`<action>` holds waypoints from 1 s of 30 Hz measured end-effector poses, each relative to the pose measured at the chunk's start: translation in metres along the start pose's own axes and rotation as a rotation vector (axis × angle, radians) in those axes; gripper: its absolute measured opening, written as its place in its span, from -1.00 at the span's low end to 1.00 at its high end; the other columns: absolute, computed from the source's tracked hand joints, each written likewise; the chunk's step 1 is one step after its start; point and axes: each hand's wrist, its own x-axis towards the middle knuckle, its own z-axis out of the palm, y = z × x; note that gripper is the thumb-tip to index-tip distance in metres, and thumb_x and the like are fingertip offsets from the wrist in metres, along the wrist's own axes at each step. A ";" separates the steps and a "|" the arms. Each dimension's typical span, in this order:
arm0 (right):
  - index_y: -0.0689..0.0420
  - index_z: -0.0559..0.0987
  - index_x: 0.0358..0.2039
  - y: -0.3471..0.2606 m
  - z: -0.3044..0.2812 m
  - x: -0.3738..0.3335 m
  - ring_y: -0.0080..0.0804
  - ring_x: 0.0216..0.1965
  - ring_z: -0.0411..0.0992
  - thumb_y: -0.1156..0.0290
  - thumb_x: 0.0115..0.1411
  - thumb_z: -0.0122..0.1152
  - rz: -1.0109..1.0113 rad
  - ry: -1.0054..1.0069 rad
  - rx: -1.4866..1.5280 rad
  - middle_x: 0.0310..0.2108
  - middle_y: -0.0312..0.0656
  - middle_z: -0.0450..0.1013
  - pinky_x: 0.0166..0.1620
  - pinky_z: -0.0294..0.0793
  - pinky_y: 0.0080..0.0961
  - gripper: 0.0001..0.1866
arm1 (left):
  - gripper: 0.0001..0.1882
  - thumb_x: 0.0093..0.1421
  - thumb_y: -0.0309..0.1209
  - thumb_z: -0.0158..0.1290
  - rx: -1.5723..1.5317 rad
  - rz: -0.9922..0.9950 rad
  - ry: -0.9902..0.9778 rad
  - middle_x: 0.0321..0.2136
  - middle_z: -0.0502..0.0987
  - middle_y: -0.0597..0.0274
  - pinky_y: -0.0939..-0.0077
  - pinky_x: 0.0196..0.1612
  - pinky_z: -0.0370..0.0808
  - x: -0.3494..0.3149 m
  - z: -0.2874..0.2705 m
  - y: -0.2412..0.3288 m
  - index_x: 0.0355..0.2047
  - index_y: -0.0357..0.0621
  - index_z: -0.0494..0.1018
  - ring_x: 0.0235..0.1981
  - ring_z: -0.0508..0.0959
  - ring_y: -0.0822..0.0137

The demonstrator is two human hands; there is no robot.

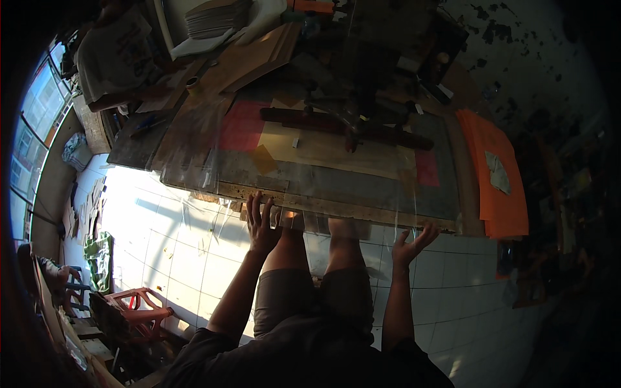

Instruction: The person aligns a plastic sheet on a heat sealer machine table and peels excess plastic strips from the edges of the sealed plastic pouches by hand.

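My left hand (262,226) rests its stretched fingers against the front edge of a worn wooden worktable (330,212). Farther right, my right hand (414,244) is open, its fingertips at the same edge and its thumb apart. Neither hand shows a thing held in it. Clear plastic sheeting (304,187) lies over the tabletop and hangs down past the edge between my hands. Beneath it is a pale yellow sheet (310,149) with pink pieces (240,126) at its ends. A dark bar-like frame (349,129) lies across the sheet's far side.
Orange sheets (495,171) are stacked at the table's right end. Brown cardboard (265,55) lies at the back left, near another person (119,58). A reddish plastic stool (142,310) stands on the tiled floor (187,258) at lower left.
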 end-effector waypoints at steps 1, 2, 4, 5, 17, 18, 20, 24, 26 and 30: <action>0.19 -0.02 0.44 0.000 0.000 0.000 0.31 0.50 -0.33 0.42 0.28 0.11 -0.002 0.001 0.002 0.46 0.15 -0.13 0.43 -0.19 0.27 -0.20 | -0.38 0.14 -0.48 0.23 0.002 -0.005 -0.002 0.40 0.11 -0.08 -0.20 0.38 0.14 0.000 0.000 0.000 0.22 -0.08 0.31 0.44 0.02 -0.29; 0.19 -0.02 0.45 -0.001 0.000 0.000 0.31 0.50 -0.33 0.43 0.26 0.12 -0.004 0.002 0.005 0.46 0.15 -0.13 0.43 -0.19 0.27 -0.19 | -0.38 0.14 -0.48 0.23 0.005 -0.010 -0.004 0.40 0.10 -0.08 -0.20 0.37 0.14 -0.001 0.000 -0.001 0.22 -0.08 0.32 0.44 0.02 -0.28; 0.19 -0.02 0.45 -0.001 0.001 0.001 0.31 0.50 -0.33 0.43 0.26 0.12 -0.010 0.003 0.008 0.46 0.15 -0.13 0.43 -0.19 0.27 -0.19 | -0.38 0.14 -0.47 0.23 0.010 -0.006 0.001 0.40 0.10 -0.08 -0.20 0.37 0.14 -0.002 0.001 -0.002 0.22 -0.08 0.32 0.44 0.02 -0.28; 0.19 -0.02 0.45 0.000 0.000 0.001 0.31 0.50 -0.34 0.43 0.26 0.12 -0.014 0.006 0.007 0.47 0.15 -0.13 0.43 -0.19 0.27 -0.19 | -0.38 0.14 -0.47 0.23 0.012 0.000 0.005 0.40 0.10 -0.08 -0.20 0.37 0.14 -0.001 0.002 -0.002 0.22 -0.08 0.32 0.44 0.02 -0.28; 0.18 -0.02 0.45 0.002 0.000 0.000 0.32 0.50 -0.33 0.36 0.30 0.09 -0.017 0.001 -0.013 0.47 0.11 -0.11 0.42 -0.16 0.27 -0.21 | -0.39 0.14 -0.46 0.22 0.028 -0.006 0.014 0.38 0.13 -0.11 -0.20 0.34 0.21 -0.002 0.003 -0.002 0.22 -0.07 0.33 0.41 0.07 -0.32; 0.18 -0.02 0.45 0.002 0.001 0.000 0.32 0.50 -0.33 0.36 0.30 0.09 -0.018 0.000 -0.012 0.47 0.11 -0.11 0.42 -0.16 0.27 -0.21 | -0.39 0.14 -0.46 0.22 0.029 -0.007 0.015 0.38 0.13 -0.11 -0.20 0.34 0.21 -0.002 0.003 -0.002 0.22 -0.07 0.33 0.41 0.07 -0.32; 0.18 -0.02 0.44 0.001 0.002 0.000 0.32 0.50 -0.33 0.32 0.34 0.07 -0.013 0.005 -0.009 0.46 0.11 -0.11 0.42 -0.16 0.27 -0.24 | -0.37 0.14 -0.47 0.22 0.022 0.006 0.015 0.38 0.13 -0.11 -0.20 0.34 0.21 -0.002 0.002 -0.003 0.23 -0.07 0.31 0.41 0.07 -0.32; 0.19 -0.01 0.44 0.001 0.001 0.000 0.32 0.50 -0.33 0.29 0.36 0.07 -0.019 0.011 -0.003 0.46 0.11 -0.11 0.42 -0.17 0.27 -0.25 | -0.35 0.13 -0.48 0.23 0.020 0.016 0.017 0.38 0.12 -0.10 -0.21 0.34 0.21 -0.002 0.002 -0.003 0.25 -0.05 0.30 0.41 0.07 -0.32; 0.19 -0.01 0.44 0.001 0.001 0.001 0.32 0.50 -0.33 0.29 0.35 0.07 -0.025 0.016 -0.010 0.46 0.11 -0.11 0.42 -0.17 0.27 -0.25 | -0.34 0.13 -0.48 0.23 0.013 0.015 0.018 0.39 0.12 -0.10 -0.21 0.34 0.21 -0.002 0.002 -0.002 0.25 -0.04 0.29 0.41 0.07 -0.33; 0.20 -0.01 0.44 0.001 0.001 0.001 0.32 0.50 -0.32 0.31 0.34 0.08 -0.021 0.009 -0.003 0.46 0.12 -0.11 0.42 -0.16 0.27 -0.24 | -0.33 0.14 -0.48 0.22 0.010 0.013 0.026 0.39 0.11 -0.10 -0.20 0.34 0.20 -0.002 0.002 -0.002 0.27 -0.02 0.28 0.41 0.07 -0.32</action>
